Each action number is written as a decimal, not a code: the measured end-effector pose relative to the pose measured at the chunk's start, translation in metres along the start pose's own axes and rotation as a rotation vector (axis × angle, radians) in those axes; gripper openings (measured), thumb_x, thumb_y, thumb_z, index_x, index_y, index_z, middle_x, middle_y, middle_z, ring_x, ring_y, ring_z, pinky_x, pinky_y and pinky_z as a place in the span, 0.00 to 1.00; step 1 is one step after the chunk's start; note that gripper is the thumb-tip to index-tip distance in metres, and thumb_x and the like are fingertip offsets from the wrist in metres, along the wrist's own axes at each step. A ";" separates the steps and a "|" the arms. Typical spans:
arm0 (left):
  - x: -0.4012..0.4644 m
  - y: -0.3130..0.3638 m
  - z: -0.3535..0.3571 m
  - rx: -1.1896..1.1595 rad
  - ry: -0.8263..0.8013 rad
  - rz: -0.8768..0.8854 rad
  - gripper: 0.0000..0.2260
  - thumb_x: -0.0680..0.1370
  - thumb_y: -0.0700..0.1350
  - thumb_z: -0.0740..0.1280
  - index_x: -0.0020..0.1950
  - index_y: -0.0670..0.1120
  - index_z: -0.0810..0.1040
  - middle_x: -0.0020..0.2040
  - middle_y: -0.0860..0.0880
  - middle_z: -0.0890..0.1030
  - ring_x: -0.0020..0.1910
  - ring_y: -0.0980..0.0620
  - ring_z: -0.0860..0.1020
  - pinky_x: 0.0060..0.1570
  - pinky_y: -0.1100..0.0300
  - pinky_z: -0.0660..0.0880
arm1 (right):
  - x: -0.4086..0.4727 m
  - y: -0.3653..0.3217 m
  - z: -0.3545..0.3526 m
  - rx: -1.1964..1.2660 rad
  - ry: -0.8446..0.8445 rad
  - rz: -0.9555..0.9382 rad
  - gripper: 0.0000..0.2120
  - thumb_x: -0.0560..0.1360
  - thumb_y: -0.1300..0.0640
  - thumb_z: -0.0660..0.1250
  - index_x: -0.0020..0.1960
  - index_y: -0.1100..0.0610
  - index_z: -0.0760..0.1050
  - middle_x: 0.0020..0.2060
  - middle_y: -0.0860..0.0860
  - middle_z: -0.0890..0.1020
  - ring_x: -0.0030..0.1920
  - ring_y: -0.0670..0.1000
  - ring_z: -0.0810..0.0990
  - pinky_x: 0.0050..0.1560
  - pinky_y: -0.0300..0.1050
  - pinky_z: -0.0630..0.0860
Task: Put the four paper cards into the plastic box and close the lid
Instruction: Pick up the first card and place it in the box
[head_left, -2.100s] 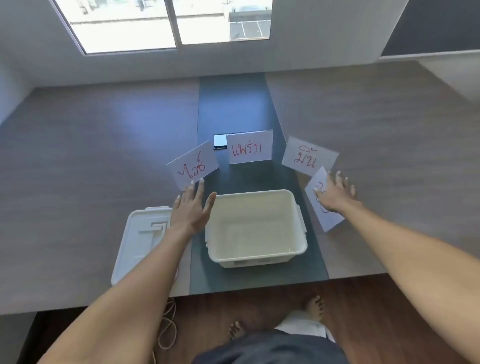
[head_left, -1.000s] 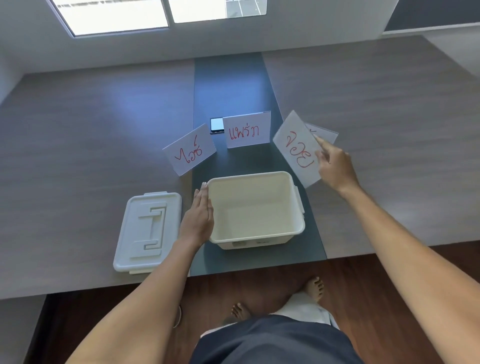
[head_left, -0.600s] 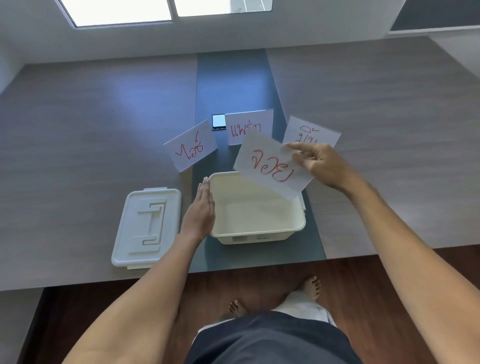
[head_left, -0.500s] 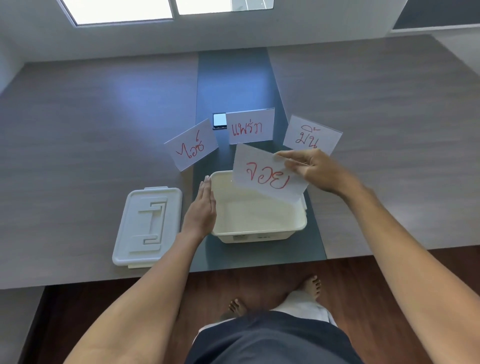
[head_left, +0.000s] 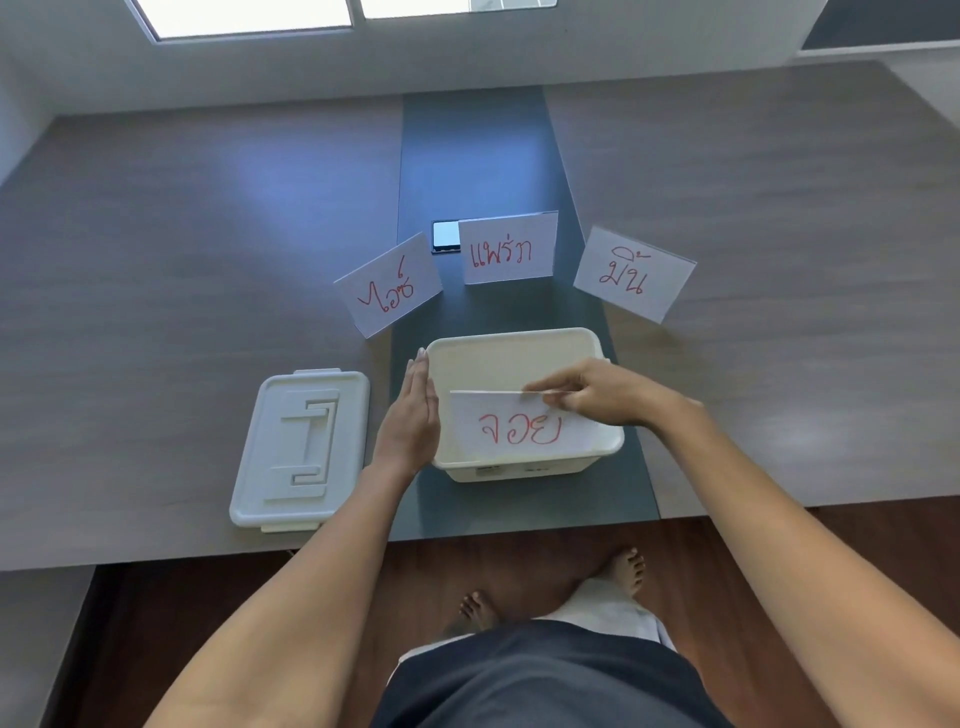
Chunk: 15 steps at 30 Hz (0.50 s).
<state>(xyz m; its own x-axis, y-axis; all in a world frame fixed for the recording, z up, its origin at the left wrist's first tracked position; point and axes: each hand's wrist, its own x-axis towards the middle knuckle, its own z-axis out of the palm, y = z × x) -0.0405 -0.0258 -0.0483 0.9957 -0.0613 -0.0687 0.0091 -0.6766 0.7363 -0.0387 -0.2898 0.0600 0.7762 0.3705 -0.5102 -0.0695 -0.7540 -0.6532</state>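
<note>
The open white plastic box (head_left: 511, 345) stands on the table's dark centre strip. My right hand (head_left: 597, 395) pinches the top edge of a white card with red writing (head_left: 519, 428), which stands inside the box, leaning toward its near wall. My left hand (head_left: 413, 415) lies flat, fingers straight, against the box's left outer wall. Three more red-lettered cards rest on the table beyond the box: a left card (head_left: 388, 285), a middle card (head_left: 508, 248) and a right card (head_left: 635, 273). The white lid (head_left: 301, 447) lies flat to the left of the box.
A dark phone (head_left: 445, 236) lies behind the middle card. The table's near edge runs just in front of the box and lid, with wooden floor and my bare feet (head_left: 626, 564) below it.
My right hand lifted the card from the table at the right, swung it over the box and lowered it inside. My left hand settled against the box's left wall and stayed there.
</note>
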 end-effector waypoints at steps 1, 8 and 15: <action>0.000 0.000 0.000 -0.001 -0.001 0.000 0.24 0.86 0.51 0.45 0.82 0.50 0.49 0.82 0.54 0.51 0.80 0.56 0.49 0.72 0.60 0.52 | 0.002 0.003 0.004 -0.005 -0.022 0.016 0.18 0.81 0.58 0.60 0.66 0.43 0.77 0.66 0.48 0.79 0.67 0.49 0.75 0.63 0.42 0.69; 0.006 0.000 0.001 0.035 0.018 0.006 0.23 0.86 0.49 0.46 0.82 0.50 0.50 0.82 0.55 0.53 0.80 0.57 0.51 0.71 0.62 0.53 | 0.010 0.021 0.025 0.001 -0.154 0.092 0.20 0.79 0.60 0.60 0.64 0.43 0.79 0.66 0.46 0.79 0.67 0.49 0.74 0.68 0.42 0.66; 0.008 0.002 0.001 0.052 0.023 0.015 0.23 0.86 0.49 0.46 0.82 0.50 0.50 0.82 0.56 0.52 0.80 0.57 0.51 0.69 0.63 0.55 | 0.020 0.027 0.023 -0.012 -0.276 0.117 0.18 0.71 0.52 0.64 0.57 0.38 0.82 0.60 0.40 0.82 0.64 0.46 0.75 0.73 0.49 0.65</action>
<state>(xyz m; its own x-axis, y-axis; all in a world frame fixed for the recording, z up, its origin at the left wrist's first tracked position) -0.0323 -0.0279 -0.0483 0.9976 -0.0551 -0.0415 -0.0103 -0.7131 0.7010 -0.0398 -0.2903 0.0193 0.5640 0.4132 -0.7150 -0.1397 -0.8057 -0.5757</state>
